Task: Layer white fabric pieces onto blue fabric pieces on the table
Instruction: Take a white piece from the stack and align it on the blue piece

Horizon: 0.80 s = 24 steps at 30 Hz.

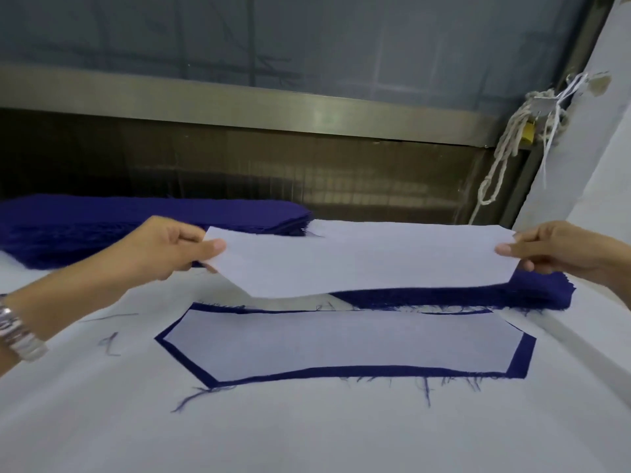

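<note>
Tension matters: left grip [167,247] and right grip [553,249] each pinch an end of the white fabric piece [368,261] above the far blue fabric stack [478,295]; lower it level, leaving even blue borders.

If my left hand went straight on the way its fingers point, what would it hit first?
Likely the right hand, gripping the far end of the same white piece; the left hand points along it.

Both hands are bare, the left hand [164,245] and the right hand [560,249]; thumbnails cut short. Left wrist: wristwatch [17,332] on a silver metal link bracelet, at the near left. Forearms uncovered as far as visible.
</note>
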### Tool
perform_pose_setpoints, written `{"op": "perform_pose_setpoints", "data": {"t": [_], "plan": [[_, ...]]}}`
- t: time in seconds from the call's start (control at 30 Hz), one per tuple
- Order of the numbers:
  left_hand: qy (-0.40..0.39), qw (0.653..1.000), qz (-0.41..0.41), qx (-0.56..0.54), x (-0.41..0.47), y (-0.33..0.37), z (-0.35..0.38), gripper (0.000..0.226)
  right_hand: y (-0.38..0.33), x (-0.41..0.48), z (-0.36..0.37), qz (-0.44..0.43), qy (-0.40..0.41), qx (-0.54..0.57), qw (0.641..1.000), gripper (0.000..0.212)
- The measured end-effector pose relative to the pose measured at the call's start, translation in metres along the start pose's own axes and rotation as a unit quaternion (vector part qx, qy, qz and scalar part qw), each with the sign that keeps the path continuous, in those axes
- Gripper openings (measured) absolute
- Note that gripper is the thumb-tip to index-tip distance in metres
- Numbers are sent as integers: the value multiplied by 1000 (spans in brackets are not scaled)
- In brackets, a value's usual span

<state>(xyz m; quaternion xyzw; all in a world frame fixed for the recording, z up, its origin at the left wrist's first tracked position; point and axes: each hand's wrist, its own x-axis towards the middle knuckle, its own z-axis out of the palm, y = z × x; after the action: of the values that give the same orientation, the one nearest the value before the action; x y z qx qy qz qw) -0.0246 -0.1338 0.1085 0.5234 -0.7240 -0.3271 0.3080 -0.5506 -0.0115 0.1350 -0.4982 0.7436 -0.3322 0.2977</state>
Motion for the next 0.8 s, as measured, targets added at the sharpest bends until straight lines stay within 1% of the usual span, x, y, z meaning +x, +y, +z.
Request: {"op": "perform_pose_setpoints", "data": {"t": [0.07,0.13,0.27,0.47,0.57,0.67,0.8], "plan": [[-56,998,-37,6,-11,-10,-11,37,1,-6,5,9,-48,-30,998,32],[-98,993,-69,15,-20,-20,-17,47,3,-11,9,18,-87,-54,995,30],[-137,984,-103,54,-31,-37,-18,49,7,-16,18,35,-155,-83,984,32],[-173,976,-119,58,-35,-53,-15,74,20,-15,23,38,-215,-103,971,31],[-178,975,-111,70,-38,-54,-11,65,27,-14,24,29,-238,-109,965,34],[-162,979,-102,63,-39,-57,-8,55,32,-12,25,25,-242,-121,962,32],[-135,984,-96,61,-39,-60,-5,52,35,-10,24,24,-248,-134,959,31]]}}
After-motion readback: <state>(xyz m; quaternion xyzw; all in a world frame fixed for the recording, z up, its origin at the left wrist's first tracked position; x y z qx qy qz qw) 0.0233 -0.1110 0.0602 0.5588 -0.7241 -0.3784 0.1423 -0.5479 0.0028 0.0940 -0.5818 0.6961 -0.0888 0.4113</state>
